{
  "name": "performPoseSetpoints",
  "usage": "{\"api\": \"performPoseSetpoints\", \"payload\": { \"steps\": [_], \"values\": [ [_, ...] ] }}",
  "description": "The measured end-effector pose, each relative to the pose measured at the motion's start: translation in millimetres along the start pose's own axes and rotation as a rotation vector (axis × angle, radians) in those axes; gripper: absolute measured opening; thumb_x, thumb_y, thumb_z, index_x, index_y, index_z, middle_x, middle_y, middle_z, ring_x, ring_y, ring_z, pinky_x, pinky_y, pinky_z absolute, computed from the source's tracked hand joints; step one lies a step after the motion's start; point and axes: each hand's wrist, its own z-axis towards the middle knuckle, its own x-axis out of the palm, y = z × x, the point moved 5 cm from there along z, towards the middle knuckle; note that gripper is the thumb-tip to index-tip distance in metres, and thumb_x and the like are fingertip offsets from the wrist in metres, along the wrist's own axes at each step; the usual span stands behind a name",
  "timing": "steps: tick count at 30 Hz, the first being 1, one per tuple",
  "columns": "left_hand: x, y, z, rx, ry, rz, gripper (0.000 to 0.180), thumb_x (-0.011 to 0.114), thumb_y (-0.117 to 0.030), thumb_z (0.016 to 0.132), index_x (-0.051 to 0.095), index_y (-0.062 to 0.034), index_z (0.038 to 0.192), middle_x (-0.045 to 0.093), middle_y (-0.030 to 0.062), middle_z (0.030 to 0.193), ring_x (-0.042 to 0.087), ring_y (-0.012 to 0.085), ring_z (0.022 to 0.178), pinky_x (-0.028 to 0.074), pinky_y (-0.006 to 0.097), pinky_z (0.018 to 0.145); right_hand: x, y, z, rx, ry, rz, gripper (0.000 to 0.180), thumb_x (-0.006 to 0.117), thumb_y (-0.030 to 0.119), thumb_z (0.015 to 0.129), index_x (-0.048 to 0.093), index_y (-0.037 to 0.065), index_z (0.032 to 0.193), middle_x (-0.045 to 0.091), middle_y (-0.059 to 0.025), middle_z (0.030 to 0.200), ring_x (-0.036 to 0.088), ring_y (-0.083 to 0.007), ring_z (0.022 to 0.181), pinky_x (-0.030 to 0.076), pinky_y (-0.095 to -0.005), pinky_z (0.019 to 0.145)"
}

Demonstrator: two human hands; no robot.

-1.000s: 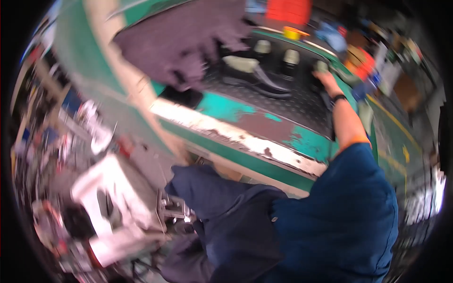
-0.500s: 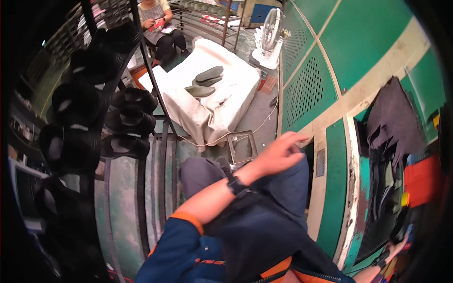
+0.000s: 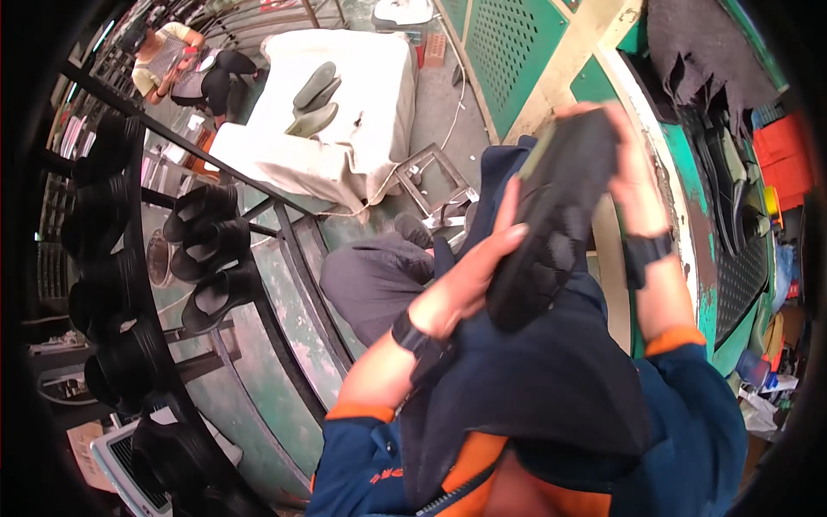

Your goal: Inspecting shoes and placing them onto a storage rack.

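Note:
A dark shoe sole [image 3: 560, 215] is held up in front of my lap, slanted, with its black, patterned face toward me and a strip of olive green along its upper left edge. My left hand [image 3: 465, 276] grips its lower left side, thumb lying against the edge. Round the upper right end, my right hand [image 3: 636, 177] closes on the sole, slightly blurred; its fingers are partly hidden behind it.
Black shoes [image 3: 220, 297] hang on a rack at left. Olive shoe-shaped pieces [image 3: 314, 119] lie on a cloth-covered table [image 3: 245, 164] ahead. A metal frame [image 3: 444, 177] lies on the floor. A person [image 3: 172, 65] sits beyond; more soles [image 3: 728, 177] stand at right.
My right hand has come from the shelf at far right to my lap and the dark sole is now up in front of me. My left hand, empty before, now grips it. The view has turned right.

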Motion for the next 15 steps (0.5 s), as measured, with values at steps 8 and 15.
{"api": "performPoseSetpoints", "payload": {
  "steps": [8,15],
  "values": [
    [-94.5,53.6,-40.4,-0.052,-0.229,-0.606,0.058,0.038,-0.044,0.100,0.047,-0.0021,0.139,0.061,0.0210,0.124,0.066,0.0347,0.104,0.058,0.054,0.082,-6.5,-228.8,51.3,0.749,-0.250,0.350,0.026,0.059,0.028,0.094,0.066,0.003,0.091,0.071,-0.0112,0.087,0.068,-0.0247,0.079,0.056,-0.0393,0.079],
    [-105.7,67.7,-73.4,-0.043,-0.626,-0.478,0.051,0.047,-0.037,0.099,0.052,-0.0045,0.138,0.059,0.0085,0.135,0.059,0.0203,0.118,0.046,0.033,0.102,14.9,-243.6,38.4,0.805,-0.128,0.368,0.026,0.060,0.028,0.093,0.067,0.003,0.094,0.071,-0.0097,0.087,0.068,-0.0223,0.076,0.056,-0.0347,0.074]
  ]
}}
